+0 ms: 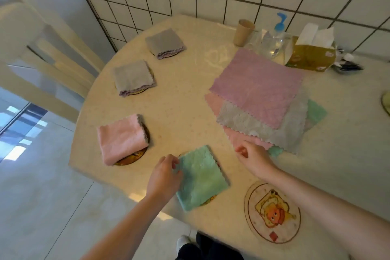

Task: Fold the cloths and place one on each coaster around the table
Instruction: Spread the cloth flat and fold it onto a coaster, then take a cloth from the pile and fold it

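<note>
A folded green cloth (200, 177) lies on a coaster near the table's front edge. My left hand (164, 175) touches its left edge with curled fingers. My right hand (255, 159) hovers just right of it, fingers loosely apart, holding nothing. A folded pink cloth (121, 138) covers a coaster to the left. Two folded grey cloths (134, 77) (164, 43) sit on coasters farther back. A pile of unfolded cloths (261, 99), pink one on top, lies at the centre right. A bare cartoon coaster (272, 211) sits under my right forearm.
A paper cup (242, 31), a pump bottle (278, 34) and a tissue box (310, 53) stand along the tiled wall. Another coaster's edge (386, 101) shows at the far right. A pale chair (48, 55) stands left of the round table (185, 99).
</note>
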{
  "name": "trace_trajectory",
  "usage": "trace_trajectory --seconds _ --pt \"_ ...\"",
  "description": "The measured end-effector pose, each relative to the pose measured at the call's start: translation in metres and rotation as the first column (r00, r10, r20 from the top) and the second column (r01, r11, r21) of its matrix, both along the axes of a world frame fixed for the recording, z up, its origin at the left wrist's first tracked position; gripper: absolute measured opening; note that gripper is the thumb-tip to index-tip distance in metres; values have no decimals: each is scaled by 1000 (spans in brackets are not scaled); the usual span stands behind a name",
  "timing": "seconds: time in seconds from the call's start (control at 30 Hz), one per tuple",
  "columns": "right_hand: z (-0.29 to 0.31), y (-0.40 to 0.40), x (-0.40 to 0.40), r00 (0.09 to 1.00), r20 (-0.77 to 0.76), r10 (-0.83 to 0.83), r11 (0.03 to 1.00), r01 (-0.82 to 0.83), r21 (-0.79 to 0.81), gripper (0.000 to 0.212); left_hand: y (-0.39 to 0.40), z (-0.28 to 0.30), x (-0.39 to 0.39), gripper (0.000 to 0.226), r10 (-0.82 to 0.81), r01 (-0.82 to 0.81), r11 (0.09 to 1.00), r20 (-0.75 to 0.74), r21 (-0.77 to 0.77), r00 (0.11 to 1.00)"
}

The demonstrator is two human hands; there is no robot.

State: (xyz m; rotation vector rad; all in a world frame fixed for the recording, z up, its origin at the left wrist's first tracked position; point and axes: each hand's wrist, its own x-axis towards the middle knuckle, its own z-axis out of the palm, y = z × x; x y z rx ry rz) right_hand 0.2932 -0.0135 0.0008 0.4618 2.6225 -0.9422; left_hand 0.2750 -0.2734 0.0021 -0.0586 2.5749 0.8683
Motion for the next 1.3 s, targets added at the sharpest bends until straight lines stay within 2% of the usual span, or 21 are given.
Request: trace_trajectory --seconds 0.27,0.47,0.53,0.67,0.73,0.8,0.83,0.93,1.03,1.13,1.23,1.3 --pt "-8 93 -51 986 -158 53 960 -7 279 15 102 -1 -60 32 -340 333 940 -111 -70 934" --pt "-26 120 -74 980 -84 182 864 -118 490 25 157 -16 -115 47 -587 558 808 -189 -186 787" --pt "-31 121 -79 975 -62 214 850 -155 503 24 171 -18 -136 57 -638 609 770 -228 -190 736" --pt "-31 131 -89 968 -150 201 877 -109 469 12 196 -25 -172 62 -750 691 661 -300 -294 590" --pt "-27 135 -95 971 -202 129 900 -29 434 13 209 -32 -189 62 -795 733 604 -305 -313 525" --pt "-23 140 -100 965 -260 42 927 60 370 9 219 -40 -201 60 -807 738 585 -331 -336 489" --pt "-21 144 -103 961 -276 7 942 86 326 8 224 -42 -209 57 -801 733 592 -342 -335 491" --pt "-17 160 -108 939 -344 15 956 88 281 26 230 -42 -232 47 -789 720 600 -407 -349 460" --pt "-5 172 -108 883 -469 -29 953 166 253 24 222 -41 -253 44 -779 744 599 -431 -295 456" --pt "5 181 -108 848 -521 -97 954 228 193 22 208 -40 -273 46 -696 691 687 -473 -222 540" --pt "14 186 -106 838 -538 -92 952 232 199 19 201 -26 -284 42 -568 598 793 -499 -117 655" --pt "24 188 -104 813 -575 -94 951 245 190 18 202 -8 -280 40 -499 561 826 -531 -53 685"
